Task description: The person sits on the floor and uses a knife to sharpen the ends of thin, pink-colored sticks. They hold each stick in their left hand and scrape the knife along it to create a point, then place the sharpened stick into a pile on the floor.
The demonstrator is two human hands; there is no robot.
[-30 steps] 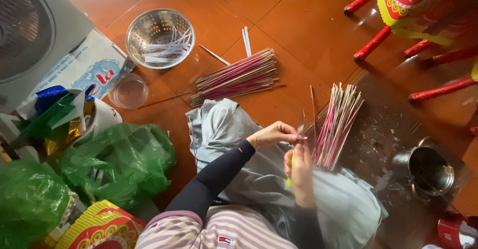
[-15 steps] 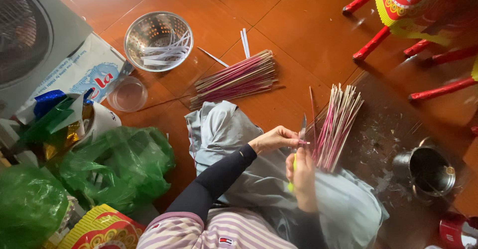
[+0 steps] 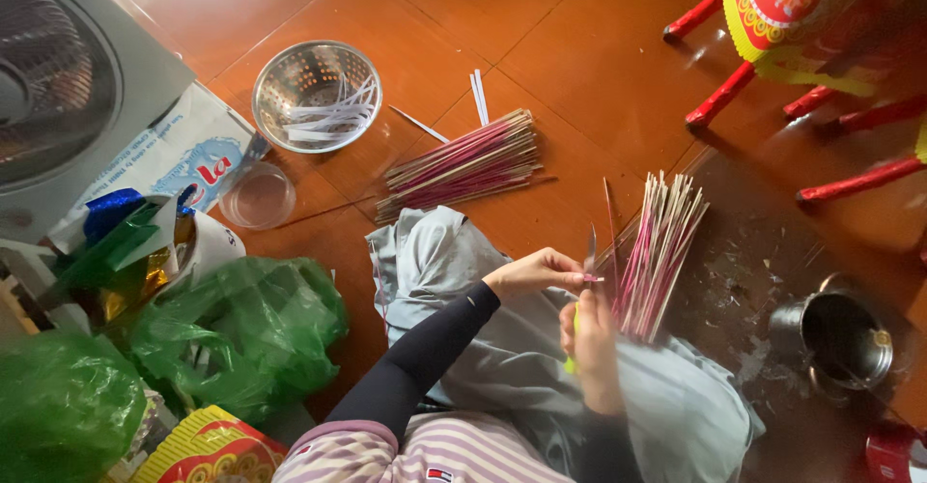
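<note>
left hand [image 3: 536, 272] pinched shut on thin pink stick [image 3: 591, 277] | right hand [image 3: 591, 343] clasped round yellow-handled knife [image 3: 590, 251], blade up toward 12 | fanned bundle of pink-and-pale sticks [image 3: 660, 251] just beside at 2 o'clock, long axis 1-to-7; right hand nearer

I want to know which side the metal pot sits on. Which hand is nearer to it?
Right. The right hand, gripping a knife, is over the lap, closer to the metal pot on the floor. The left hand is farther, on the right hand's other side.
</note>
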